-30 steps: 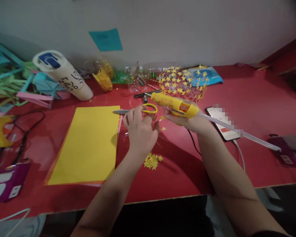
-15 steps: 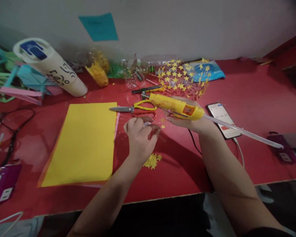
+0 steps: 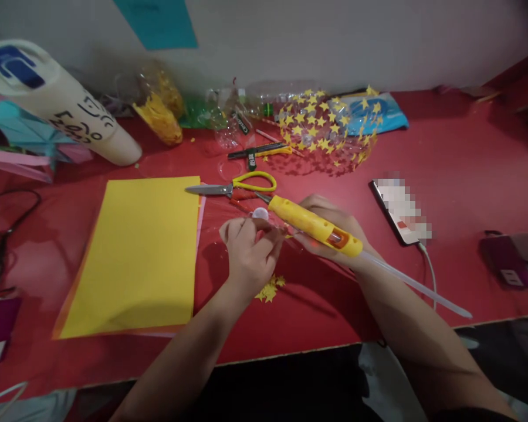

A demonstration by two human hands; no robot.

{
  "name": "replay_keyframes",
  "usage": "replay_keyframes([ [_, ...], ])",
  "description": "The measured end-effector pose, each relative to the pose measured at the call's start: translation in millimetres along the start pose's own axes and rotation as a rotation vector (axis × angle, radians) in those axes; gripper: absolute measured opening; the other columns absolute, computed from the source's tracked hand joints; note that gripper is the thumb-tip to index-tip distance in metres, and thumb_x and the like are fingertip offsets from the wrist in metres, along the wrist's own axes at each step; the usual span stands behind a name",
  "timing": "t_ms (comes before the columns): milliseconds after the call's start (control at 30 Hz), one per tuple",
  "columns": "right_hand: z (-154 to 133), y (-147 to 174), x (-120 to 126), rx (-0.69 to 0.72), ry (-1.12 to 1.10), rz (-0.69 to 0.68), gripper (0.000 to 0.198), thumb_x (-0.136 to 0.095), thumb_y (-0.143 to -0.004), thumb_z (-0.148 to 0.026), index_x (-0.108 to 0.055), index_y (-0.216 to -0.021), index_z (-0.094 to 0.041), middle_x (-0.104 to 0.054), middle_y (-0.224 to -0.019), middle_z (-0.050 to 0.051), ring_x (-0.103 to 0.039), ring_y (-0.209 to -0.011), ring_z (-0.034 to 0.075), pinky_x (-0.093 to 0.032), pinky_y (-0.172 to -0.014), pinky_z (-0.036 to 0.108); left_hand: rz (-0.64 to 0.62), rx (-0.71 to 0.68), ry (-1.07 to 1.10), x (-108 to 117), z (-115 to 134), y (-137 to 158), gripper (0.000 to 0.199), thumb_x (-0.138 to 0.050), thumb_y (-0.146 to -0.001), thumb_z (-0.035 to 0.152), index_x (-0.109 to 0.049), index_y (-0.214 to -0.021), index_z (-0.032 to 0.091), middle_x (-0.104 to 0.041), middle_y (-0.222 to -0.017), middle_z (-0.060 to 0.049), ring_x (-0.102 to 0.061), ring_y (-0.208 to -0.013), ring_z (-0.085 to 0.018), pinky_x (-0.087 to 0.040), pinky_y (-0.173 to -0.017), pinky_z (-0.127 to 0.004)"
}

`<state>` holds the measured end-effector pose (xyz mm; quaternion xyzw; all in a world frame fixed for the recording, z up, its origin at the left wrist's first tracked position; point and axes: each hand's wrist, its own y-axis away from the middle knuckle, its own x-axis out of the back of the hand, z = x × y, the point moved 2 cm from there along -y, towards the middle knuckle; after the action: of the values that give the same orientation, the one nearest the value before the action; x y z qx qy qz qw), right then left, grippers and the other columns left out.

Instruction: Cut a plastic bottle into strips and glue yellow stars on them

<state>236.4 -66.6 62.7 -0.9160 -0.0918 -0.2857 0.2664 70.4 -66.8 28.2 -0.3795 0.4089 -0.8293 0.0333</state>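
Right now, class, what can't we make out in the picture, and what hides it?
Head view, handle of the yellow plastic glue gun: hidden by its body and the right hand.
Head view, pale round plastic piece: lower part behind the left hand.
Head view, black-edged rectangular phone: screen blurred into blocks.
Head view, flat teal paper: cut off by the top edge.
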Motion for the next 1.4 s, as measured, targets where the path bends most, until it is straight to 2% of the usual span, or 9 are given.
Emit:
replay_keyframes([
  [167,2.7,0.3,-0.7,-0.064,-0.004,-0.009,0.013,-0.059,-0.086,-0.03,-0.058,-0.077,-0.021,-0.063,-0.083,0.003,-0.06,-0.075,0.015,-0.049,-0.068,0.03,-0.003,-0.019,0.053,0.7,1.3,0.3,0.005,-0.061,-0.084,0.022,-0.064,-0.082,0.025,-0.062,-0.079,-0.002,-0.047,-0.079,-0.019,-0.027,-0.072,-0.037],
  [400,2.1,1.4,-2.8,-0.092,-0.007,0.011,0.007,-0.058,-0.084,-0.024,-0.056,-0.078,-0.021,-0.06,-0.082,0.002,-0.058,-0.074,0.014,-0.047,-0.067,0.028,-0.009,-0.031,0.03,1.0,2.1,-0.2,0.011,-0.059,-0.085,0.023,-0.063,-0.076,0.023,-0.06,-0.075,-0.001,-0.046,-0.077,-0.018,-0.026,-0.071,-0.037],
  [600,1.7,2.3,-4.4,-0.115,-0.018,0.012,0.014,-0.058,-0.084,-0.024,-0.052,-0.072,-0.021,-0.057,-0.079,0.001,-0.057,-0.07,0.013,-0.046,-0.063,0.026,-0.006,-0.051,0.059,1.8,3.4,-1.3,0.009,-0.061,-0.083,0.018,-0.062,-0.074,0.022,-0.06,-0.075,-0.001,-0.046,-0.077,-0.018,-0.026,-0.07,-0.037],
  [867,3.5,3.1,-2.7,-0.058,0.057,0.032,0.014,-0.058,-0.085,-0.029,-0.055,-0.074,-0.021,-0.06,-0.08,0.001,-0.059,-0.072,0.014,-0.049,-0.064,0.028,0.007,-0.065,0.066,1.0,4.2,-2.9,0.01,-0.063,-0.081,0.015,-0.06,-0.073,0.021,-0.059,-0.074,-0.001,-0.044,-0.075,-0.018,-0.026,-0.07,-0.037],
  [967,0.9,4.1,1.5,-0.043,0.086,0.097,0.009,-0.059,-0.084,-0.028,-0.057,-0.078,-0.022,-0.063,-0.083,0.003,-0.062,-0.075,0.016,-0.052,-0.066,0.031,0.002,-0.044,0.092,0.3,2.8,-2.2,0.009,-0.063,-0.082,0.018,-0.06,-0.074,0.021,-0.059,-0.076,-0.001,-0.045,-0.077,-0.018,-0.026,-0.071,-0.037],
  [1067,-2.7,5.1,4.6,0.035,0.021,0.159,0.006,-0.06,-0.083,-0.022,-0.057,-0.079,-0.025,-0.065,-0.076,0.001,-0.065,-0.077,0.018,-0.055,-0.075,0.037,0.002,-0.019,0.113,0.0,0.9,-0.7,0.009,-0.062,-0.084,0.021,-0.058,-0.076,0.022,-0.06,-0.077,0.0,-0.046,-0.077,-0.018,-0.027,-0.072,-0.037],
  [1200,-6.1,3.6,3.7,0.165,0.078,0.111,0.011,-0.057,-0.082,-0.016,-0.058,-0.079,-0.027,-0.066,-0.068,-0.001,-0.067,-0.085,0.019,-0.052,-0.093,0.044,-0.023,0.006,0.106,-0.3,-1.1,1.2,0.01,-0.061,-0.085,0.025,-0.056,-0.077,0.025,-0.06,-0.078,0.001,-0.047,-0.08,-0.018,-0.029,-0.074,-0.038],
  [1400,-4.0,3.0,0.9,0.238,0.053,0.136,0.013,-0.06,-0.076,-0.013,-0.056,-0.078,-0.025,-0.066,-0.073,-0.001,-0.067,-0.085,0.019,-0.052,-0.093,0.045,-0.01,-0.009,0.088,0.6,-0.3,2.5,0.009,-0.059,-0.087,0.028,-0.056,-0.078,0.026,-0.06,-0.077,0.0,-0.048,-0.08,-0.019,-0.033,-0.075,-0.04],
])
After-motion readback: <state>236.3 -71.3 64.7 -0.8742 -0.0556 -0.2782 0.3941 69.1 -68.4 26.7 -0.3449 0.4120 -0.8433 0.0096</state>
